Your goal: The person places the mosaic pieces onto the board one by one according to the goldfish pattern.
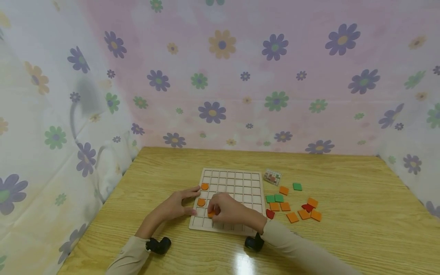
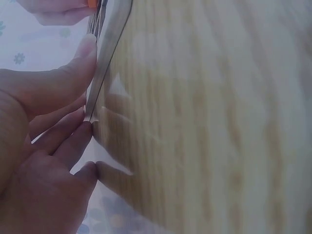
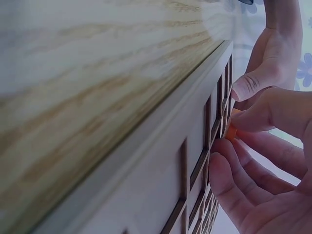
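A square wooden grid board (image 1: 238, 181) lies on the table. My left hand (image 1: 175, 205) rests along its left edge, fingers and thumb stretched out against the frame; the left wrist view shows the thumb (image 2: 87, 51) touching the rim. My right hand (image 1: 228, 210) is over the lower left cells and pinches an orange tile (image 1: 211, 215) between thumb and fingers. This tile (image 3: 231, 130) is partly hidden by the fingers in the right wrist view. Two orange rounded tiles, an upper one (image 1: 204, 186) and a lower one (image 1: 201, 202), sit in the board's leftmost column.
Right of the board lie loose orange tiles (image 1: 292, 217), green tiles (image 1: 297, 186) and red pieces (image 1: 270, 214). A small card with a coloured grid pattern (image 1: 272, 177) lies by the board's upper right corner. Flowered cloth (image 1: 247, 114) hangs behind the wooden table (image 1: 357, 191).
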The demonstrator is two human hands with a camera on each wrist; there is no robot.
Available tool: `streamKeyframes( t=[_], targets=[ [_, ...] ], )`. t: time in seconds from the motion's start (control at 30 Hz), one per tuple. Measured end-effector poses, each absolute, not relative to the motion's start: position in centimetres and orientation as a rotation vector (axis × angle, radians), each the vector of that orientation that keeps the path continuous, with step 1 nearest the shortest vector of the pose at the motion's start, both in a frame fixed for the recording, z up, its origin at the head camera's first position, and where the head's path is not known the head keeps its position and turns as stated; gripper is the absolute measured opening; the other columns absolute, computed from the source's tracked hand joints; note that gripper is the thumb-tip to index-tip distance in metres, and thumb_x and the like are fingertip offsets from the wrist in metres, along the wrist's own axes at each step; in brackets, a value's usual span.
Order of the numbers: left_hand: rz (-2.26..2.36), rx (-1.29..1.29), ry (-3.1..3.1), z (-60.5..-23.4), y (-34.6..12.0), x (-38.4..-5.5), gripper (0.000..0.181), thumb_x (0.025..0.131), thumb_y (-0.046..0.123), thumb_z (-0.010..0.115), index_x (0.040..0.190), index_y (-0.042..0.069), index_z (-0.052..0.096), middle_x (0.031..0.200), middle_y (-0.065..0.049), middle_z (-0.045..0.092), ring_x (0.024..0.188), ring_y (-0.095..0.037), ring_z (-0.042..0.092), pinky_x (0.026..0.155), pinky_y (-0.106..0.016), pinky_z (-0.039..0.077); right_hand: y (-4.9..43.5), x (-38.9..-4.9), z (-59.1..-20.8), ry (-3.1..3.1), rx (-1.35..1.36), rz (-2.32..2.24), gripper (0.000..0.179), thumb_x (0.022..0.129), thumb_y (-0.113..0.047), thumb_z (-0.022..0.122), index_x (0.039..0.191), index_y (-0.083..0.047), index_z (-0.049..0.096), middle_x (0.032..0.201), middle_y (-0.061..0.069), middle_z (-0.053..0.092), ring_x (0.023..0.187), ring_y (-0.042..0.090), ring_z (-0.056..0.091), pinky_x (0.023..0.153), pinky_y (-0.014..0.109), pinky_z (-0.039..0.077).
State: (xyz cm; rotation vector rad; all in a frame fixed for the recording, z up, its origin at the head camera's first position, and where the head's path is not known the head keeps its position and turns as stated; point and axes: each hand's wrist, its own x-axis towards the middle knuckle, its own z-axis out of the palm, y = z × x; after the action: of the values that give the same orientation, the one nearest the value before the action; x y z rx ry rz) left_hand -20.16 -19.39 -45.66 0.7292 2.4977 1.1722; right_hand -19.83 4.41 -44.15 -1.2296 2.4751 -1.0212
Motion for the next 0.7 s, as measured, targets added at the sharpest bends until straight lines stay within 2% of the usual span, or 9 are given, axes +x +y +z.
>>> streamKeyframes(
  t=[0.5,0.7],
  targets=[
    [1.163,0.747,2.488,-45.8,-19.6,-20.4,0.064,0.084,0.018,0.072,0.140,0.003,0.045,0.152,-0.005,0.030,0.140,-0.029,0.023,0.103,-0.044,0.037,2.9,-19.8,-43.7,2.539,-1.238,-0.908,0.010,0.077,0.004,0.070,0.082,-0.005,0.071,0.082,0.001,0.060,0.069,0.012,0.054,0.058,0.015,0.044],
    [1.167,0.735,2.479,-45.9,-19.5,-20.4,0.064,0.084,0.018,0.072,0.141,0.004,0.045,0.152,-0.004,0.030,0.140,-0.030,0.023,0.103,-0.045,0.037,2.8,-19.6,-43.4,2.568,-1.197,-0.857,0.012,0.077,0.004,0.068,0.081,-0.007,0.070,0.084,-0.001,0.058,0.071,0.008,0.052,0.060,0.015,0.045]
  ],
)
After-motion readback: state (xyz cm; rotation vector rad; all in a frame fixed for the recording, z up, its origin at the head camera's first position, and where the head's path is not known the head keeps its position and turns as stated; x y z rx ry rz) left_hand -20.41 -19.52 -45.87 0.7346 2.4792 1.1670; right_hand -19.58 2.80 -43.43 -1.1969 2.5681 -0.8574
